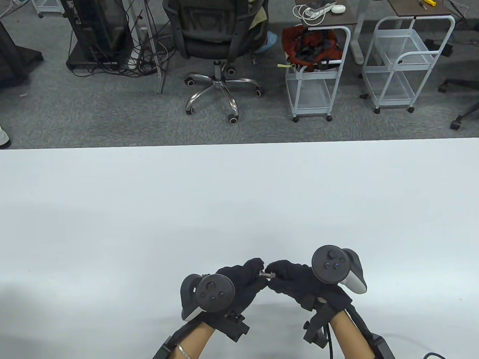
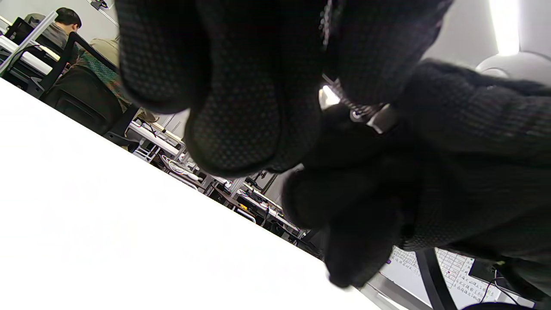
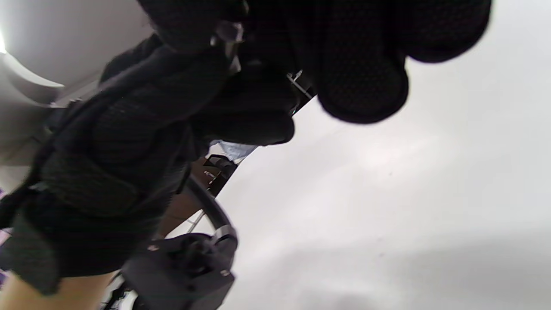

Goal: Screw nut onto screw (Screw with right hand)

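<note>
- Table view: we see the left hand (image 1: 237, 283) and the right hand (image 1: 292, 281) meeting fingertip to fingertip above the near edge of the white tabletop (image 1: 240, 195). Between them lies a small metal screw (image 1: 265, 273), roughly level, pinched at one end by the left fingertips and at the other by the right. A tracker (image 1: 214, 292) sits on the back of the left hand, and another tracker (image 1: 330, 264) on the right. Beyond the tabletop's far edge stand an office chair (image 1: 215, 39) and two white carts (image 1: 318, 72).
- Left wrist view: we see gloved left fingers (image 2: 241, 112) curled around a bright metal piece, the nut (image 2: 329, 97), with the screw's threaded shaft (image 2: 366, 113) beside it, held above the tabletop.
- Right wrist view: we see the right fingers (image 3: 361, 77) closed; the metal part is too blurred to make out.
</note>
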